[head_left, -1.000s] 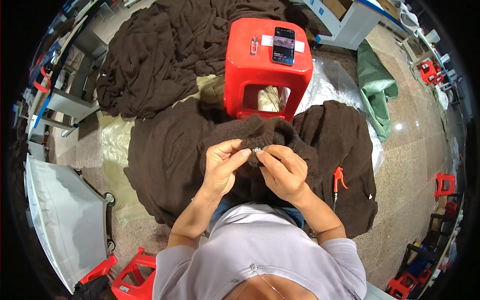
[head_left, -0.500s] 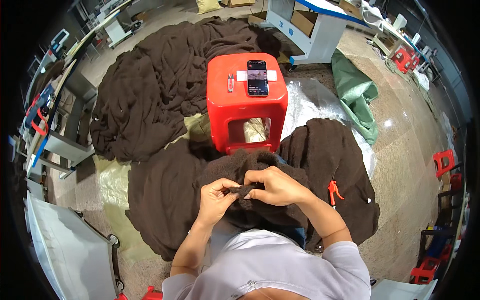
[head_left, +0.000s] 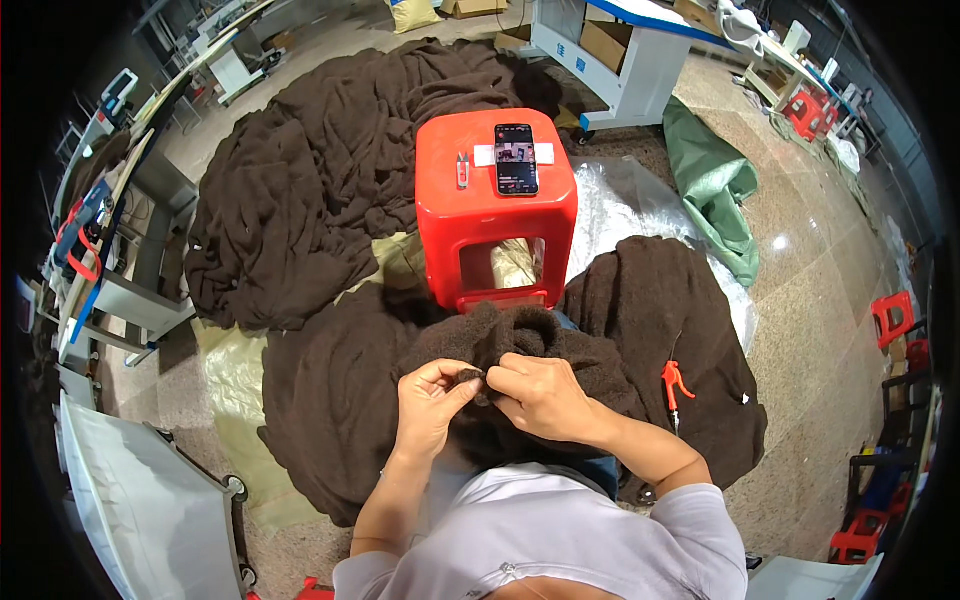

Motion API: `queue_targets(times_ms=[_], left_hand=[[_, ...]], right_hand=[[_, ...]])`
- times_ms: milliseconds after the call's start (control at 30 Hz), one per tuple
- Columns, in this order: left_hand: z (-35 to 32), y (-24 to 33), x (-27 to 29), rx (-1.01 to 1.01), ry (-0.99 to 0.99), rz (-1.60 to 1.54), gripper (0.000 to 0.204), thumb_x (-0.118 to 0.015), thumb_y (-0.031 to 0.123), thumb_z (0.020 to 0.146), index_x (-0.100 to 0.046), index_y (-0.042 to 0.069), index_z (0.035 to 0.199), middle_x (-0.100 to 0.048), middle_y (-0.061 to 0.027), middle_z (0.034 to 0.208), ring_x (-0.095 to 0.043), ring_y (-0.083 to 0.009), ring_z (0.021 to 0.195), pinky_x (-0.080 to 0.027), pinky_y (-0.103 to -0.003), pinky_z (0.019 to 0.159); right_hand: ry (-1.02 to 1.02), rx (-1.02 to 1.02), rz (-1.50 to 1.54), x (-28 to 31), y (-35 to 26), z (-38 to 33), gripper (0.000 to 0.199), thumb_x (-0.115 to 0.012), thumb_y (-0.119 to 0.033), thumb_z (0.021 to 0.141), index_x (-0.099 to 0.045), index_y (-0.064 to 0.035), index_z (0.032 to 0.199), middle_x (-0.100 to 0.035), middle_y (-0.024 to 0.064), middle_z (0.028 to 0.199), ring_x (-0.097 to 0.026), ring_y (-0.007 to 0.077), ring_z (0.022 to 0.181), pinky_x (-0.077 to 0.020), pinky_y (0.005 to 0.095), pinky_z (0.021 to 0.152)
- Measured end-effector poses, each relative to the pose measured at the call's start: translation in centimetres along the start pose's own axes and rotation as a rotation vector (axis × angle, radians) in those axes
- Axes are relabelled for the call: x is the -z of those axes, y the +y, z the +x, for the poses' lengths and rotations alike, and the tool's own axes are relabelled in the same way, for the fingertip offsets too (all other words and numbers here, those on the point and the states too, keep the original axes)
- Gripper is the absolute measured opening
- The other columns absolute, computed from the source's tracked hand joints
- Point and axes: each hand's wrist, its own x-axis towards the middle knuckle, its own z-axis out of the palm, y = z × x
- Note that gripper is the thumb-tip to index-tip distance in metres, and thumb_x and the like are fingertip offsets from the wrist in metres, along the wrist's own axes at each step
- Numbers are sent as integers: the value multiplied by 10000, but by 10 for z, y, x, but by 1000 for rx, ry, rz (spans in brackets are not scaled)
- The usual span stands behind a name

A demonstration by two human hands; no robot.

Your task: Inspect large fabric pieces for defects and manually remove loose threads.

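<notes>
Two bare hands, at work above the lap. Left hand (head_left: 425, 412): thumb and forefinger together, clamped on a small edge of brown fleecy cloth (head_left: 452, 340). Right hand (head_left: 545, 398): fingers curled and closed on the same cloth, just beside the left; its fingertips are partly hidden, so whether anything small is pinched there as well cannot be told.

One brown fleecy cloth: bunched across the lap, its gripped edge raised between the hands. Step in hand, as judged: close finger work on that edge. The next move seems to call for a steady left pinch, leaving the right fingertips free to shift along the cloth.

One red blow gun (head_left: 673, 380), lying on a brown fabric heap (head_left: 640, 290) to the right, apart from the hands.

One red stool (head_left: 500, 212), just beyond the lap. On its seat: one pair of thread snips (head_left: 462, 172), at left; one phone (head_left: 516, 172), screen lit, lying across a white slip (head_left: 545, 153).

One green sheet (head_left: 715, 190), crumpled on the floor, right of the stool.

One larger brown pile (head_left: 290, 180), beyond and left of the stool.

One white-sided worktable (head_left: 640, 85), farthest, with cardboard boxes.
</notes>
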Motion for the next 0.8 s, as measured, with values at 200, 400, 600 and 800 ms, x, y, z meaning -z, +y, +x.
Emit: queue_targets(times_ms=[200,400,600,800], left_hand=[[3,-9,7,-128,0,99,139,-686,-95,863,-672,-47,992,-670,-53,951,-614,-90,850,-511,-220,788],[6,-6,7,-163,-93,135,126,-700,-86,852,-660,-31,957,-672,-60,924,-620,-103,850,-501,-216,795],[4,-10,0,-242,-33,134,144,-703,-108,836,-641,-23,935,-651,-64,910,-603,-105,844,-481,-217,789],[-4,-3,-6,-275,-43,255,169,-682,-148,821,-635,-28,931,-645,-82,931,-602,-111,855,-478,-217,779]], right_hand=[[-120,-79,199,9,7,4,222,-661,-12,770,-578,-21,976,-620,154,861,-630,382,809,-495,448,641],[-87,-81,286,8,5,6,134,-649,-66,775,-588,4,871,-575,174,702,-604,365,639,-476,440,559],[120,-10,151,-5,-1,-2,211,-638,-118,780,-468,4,754,-503,176,634,-584,353,581,-456,433,533],[-171,-270,517,15,5,3,173,-620,-121,781,-589,32,856,-526,186,649,-521,174,531,-414,341,513]])
